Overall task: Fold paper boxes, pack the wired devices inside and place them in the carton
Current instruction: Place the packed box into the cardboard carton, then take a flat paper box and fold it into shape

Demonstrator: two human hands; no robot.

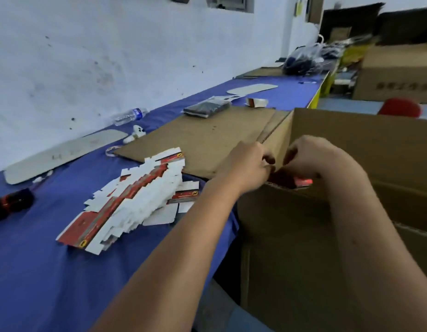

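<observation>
Both hands together over carton (pixel 279 212) – left hand (pixel 248 164) curled, right hand (pixel 303 159) gripped red box (pixel 303 182); flat boxes (pixel 136 200) left on desk (pixel 40 271).

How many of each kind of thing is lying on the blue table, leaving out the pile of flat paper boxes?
Clear plastic water bottle: 1
Flat brown cardboard sheet: 1
Pale rounded flat boards: 2
Black packet in clear plastic: 1
Small folded red and white paper box: 1
Total: 6

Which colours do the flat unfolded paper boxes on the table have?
Red and white, with a small yellow mark, as the head view shows the flat paper boxes.
</observation>
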